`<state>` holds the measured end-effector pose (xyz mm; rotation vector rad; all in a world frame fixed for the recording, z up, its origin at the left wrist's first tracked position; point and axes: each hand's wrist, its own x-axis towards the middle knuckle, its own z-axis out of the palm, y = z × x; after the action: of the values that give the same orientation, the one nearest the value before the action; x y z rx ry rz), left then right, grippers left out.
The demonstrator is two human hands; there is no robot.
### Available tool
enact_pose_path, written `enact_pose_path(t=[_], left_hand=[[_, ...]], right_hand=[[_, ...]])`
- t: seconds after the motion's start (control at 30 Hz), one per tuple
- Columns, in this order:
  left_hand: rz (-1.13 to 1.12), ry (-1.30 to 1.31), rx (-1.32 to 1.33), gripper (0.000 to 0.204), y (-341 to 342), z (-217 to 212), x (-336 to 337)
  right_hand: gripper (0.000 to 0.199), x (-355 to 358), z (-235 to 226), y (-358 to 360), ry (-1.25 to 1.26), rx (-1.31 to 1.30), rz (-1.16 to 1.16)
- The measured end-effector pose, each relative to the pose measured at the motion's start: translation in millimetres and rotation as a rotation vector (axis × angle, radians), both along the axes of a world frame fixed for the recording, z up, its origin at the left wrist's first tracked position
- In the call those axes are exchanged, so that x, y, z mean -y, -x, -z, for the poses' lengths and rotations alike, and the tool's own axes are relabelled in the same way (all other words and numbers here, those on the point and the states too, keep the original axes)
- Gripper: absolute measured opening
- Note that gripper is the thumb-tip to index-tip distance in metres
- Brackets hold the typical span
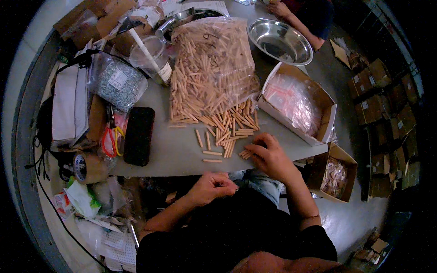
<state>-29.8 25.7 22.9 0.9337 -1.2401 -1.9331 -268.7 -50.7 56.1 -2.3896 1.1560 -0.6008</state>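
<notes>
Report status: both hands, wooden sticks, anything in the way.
Right hand at a few wooden sticks. Left hand curled near table edge, contents unclear. More sticks loose at plastic bag's near end. Open carton to the right, not blocking.

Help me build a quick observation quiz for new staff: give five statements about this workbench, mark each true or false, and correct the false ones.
1. The right hand has its fingers on wooden pegs. True.
2. The left hand lies on top of the peg bag. False: it is on the body side of the table's near edge.
3. The scissors lie left of the black oblong case. True.
4. The metal basin stands left of the peg bag. False: it stands to the right.
5. All the pegs are inside the bag. False: many lie loose on the table.
</notes>
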Motion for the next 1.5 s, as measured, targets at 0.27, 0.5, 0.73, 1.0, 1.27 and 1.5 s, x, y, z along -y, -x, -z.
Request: enact_pose_path(t=[0.27, 0.5, 0.73, 1.0, 1.27, 1.5], left_hand=[[0.198, -0.328, -0.001, 0.017, 50.2, 45.0, 0.6], [0.160, -0.382, -0.245, 0.020, 69.8, 62.6, -2.1], [0.137, -0.434, -0.248, 0.021, 70.6, 59.8, 0.7], [0.242, -0.121, -0.070, 0.038, 71.2, 19.2, 11.4], [0.064, 0.326, 0.049, 0.041, 84.5, -9.8, 28.2], [-0.098, 0.887, 0.397, 0.012, 101.8, -41.4, 44.9]], right_hand=[[0.033, -8.2, -1.8, 10.7, -0.027, -0.047, -0.046], [0.032, -20.9, 0.9, 14.0, -0.093, 0.010, -0.164], [0.031, -34.7, -2.1, 14.4, -0.212, 0.072, -0.253], [0.029, -33.1, -21.4, 37.0, -0.341, 0.272, -0.298], [0.018, -42.5, -33.3, 49.3, -0.011, 0.324, -0.139], [0.016, -53.1, -19.9, 67.9, -0.063, 0.414, 0.112]])
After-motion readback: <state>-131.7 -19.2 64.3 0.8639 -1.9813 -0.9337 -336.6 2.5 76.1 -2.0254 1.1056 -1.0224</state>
